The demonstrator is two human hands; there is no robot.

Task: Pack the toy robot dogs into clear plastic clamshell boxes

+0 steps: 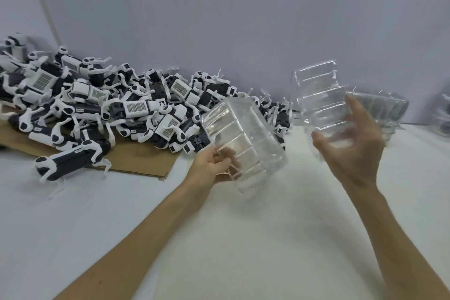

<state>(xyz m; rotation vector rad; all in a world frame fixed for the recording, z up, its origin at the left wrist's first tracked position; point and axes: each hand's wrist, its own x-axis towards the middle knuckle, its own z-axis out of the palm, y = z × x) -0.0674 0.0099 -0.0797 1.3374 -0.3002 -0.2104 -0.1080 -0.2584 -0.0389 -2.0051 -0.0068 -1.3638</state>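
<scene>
A big heap of black-and-white toy robot dogs lies at the left on brown cardboard. One dog stands apart at the heap's near edge. My left hand grips the lower corner of a clear ribbed clamshell box, held tilted above the table. My right hand holds a second clear clamshell from behind, fingers curled round its lower part, its lid section sticking up. Both boxes look empty.
More clear clamshells lie against the grey back wall at the right, with another blurred clear pile at the far right edge. The table is covered in white.
</scene>
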